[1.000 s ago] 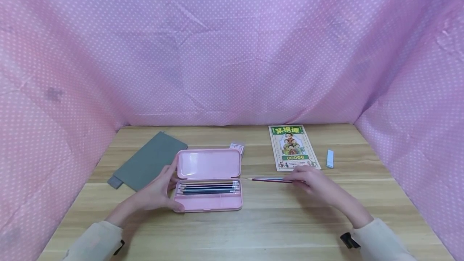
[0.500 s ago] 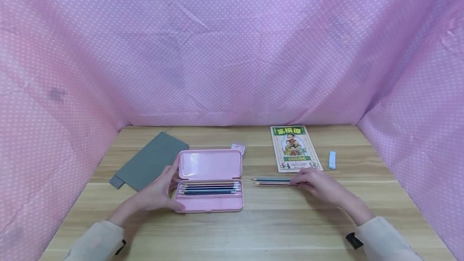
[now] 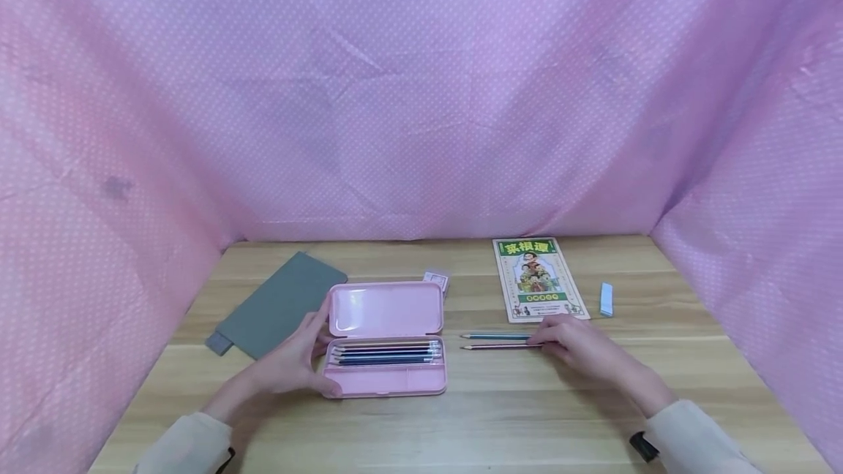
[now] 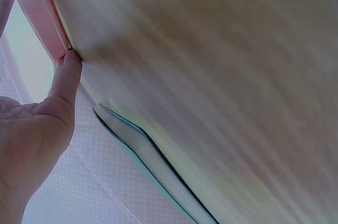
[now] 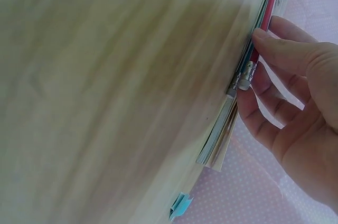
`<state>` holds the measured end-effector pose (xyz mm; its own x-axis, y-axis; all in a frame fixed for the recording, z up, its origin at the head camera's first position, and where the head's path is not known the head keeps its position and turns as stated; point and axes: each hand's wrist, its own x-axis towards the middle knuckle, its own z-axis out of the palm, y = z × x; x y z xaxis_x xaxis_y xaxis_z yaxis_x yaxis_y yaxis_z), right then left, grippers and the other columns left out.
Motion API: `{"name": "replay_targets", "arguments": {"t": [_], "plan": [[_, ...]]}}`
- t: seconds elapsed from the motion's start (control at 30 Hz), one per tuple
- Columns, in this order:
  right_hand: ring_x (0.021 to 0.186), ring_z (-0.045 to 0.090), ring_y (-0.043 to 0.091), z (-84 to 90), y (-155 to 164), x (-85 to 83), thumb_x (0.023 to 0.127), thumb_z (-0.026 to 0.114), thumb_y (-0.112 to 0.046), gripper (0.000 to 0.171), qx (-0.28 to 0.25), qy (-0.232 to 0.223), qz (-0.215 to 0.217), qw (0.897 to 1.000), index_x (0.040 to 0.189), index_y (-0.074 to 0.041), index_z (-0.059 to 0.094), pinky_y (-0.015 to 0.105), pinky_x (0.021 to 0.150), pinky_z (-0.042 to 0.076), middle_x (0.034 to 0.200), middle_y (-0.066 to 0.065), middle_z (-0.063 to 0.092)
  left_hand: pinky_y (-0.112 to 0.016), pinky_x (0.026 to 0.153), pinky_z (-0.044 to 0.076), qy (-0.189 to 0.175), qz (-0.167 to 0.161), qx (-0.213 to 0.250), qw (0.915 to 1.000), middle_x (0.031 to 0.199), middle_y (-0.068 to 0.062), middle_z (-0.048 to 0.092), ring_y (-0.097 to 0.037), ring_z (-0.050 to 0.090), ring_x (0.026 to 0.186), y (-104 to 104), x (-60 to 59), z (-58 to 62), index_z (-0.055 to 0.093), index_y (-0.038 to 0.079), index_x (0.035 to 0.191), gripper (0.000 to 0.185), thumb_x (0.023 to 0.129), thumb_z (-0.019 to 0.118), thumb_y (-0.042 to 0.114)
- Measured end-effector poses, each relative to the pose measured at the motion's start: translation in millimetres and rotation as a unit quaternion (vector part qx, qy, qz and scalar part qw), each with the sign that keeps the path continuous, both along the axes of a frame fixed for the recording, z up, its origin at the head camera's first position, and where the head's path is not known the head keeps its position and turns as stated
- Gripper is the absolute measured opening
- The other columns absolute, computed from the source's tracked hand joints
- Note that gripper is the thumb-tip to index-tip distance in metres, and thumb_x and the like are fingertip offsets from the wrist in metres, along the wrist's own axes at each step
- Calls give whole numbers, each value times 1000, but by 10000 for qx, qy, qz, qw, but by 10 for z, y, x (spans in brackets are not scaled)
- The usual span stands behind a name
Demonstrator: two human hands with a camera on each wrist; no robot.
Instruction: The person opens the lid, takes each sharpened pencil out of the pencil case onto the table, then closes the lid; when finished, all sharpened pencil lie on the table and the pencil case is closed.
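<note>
An open pink pencil case (image 3: 385,313) lies on the wooden table (image 3: 461,423) with several pencils in its tray. My left hand (image 3: 312,353) holds the case's left end, thumb at the front corner (image 4: 66,73) and fingers on the lid's edge. To the case's right lie two pencils side by side, a teal one (image 3: 497,336) and a red one (image 3: 497,347). My right hand (image 3: 546,341) pinches the red pencil (image 5: 265,15) at its eraser end, thumb on top, with the teal pencil just beyond its fingertips.
A grey notebook (image 3: 276,304) lies left of the case and a small card box (image 3: 436,281) behind it. A green illustrated booklet (image 3: 536,278) and a light blue eraser (image 3: 607,298) lie at the back right. Pink dotted cloth (image 3: 421,93) walls three sides.
My right hand has laid the red pencil down beside the teal one, and the two now lie slightly apart. The left hand stays on the case.
</note>
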<state>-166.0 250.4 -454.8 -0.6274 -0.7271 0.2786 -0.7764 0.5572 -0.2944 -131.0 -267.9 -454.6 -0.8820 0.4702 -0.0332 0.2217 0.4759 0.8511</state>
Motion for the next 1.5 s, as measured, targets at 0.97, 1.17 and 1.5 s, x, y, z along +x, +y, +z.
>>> {"name": "replay_targets", "arguments": {"t": [0.97, 1.17, 1.5], "plan": [[94, 65, 9, 40, -34, -85, 87, 76, 4, 28, 401, -582, -424, 9966, 107, -16, 80, 34, 83, 60, 100, -7, 70, -43, 113, 39, -56, -19, -133, 9999, 135, -15, 32, -26, 56, 123, -15, -74, -29, -16, 24, 162, 155, 60, 100, 30], [96, 65, 10, 46, -51, -81, 88, 75, 3, 28, 351, -605, -415, 9967, 108, -15, 80, 35, 85, 60, 101, -6, 70, -44, 113, 39, 35, -4, -76, 10000, 134, -16, 32, -25, 58, 121, -32, -54, -43, -16, 21, 162, 156, 58, 101, 32], [96, 64, 10, 108, -75, -69, 89, 75, 1, 26, 457, -714, -577, 9947, 110, -14, 79, 36, 85, 59, 102, -6, 69, -44, 111, 41, 175, -40, -142, 9997, 132, -16, 34, -25, 58, 121, -17, -53, -37, -15, 20, 162, 154, 60, 100, 32]]}}
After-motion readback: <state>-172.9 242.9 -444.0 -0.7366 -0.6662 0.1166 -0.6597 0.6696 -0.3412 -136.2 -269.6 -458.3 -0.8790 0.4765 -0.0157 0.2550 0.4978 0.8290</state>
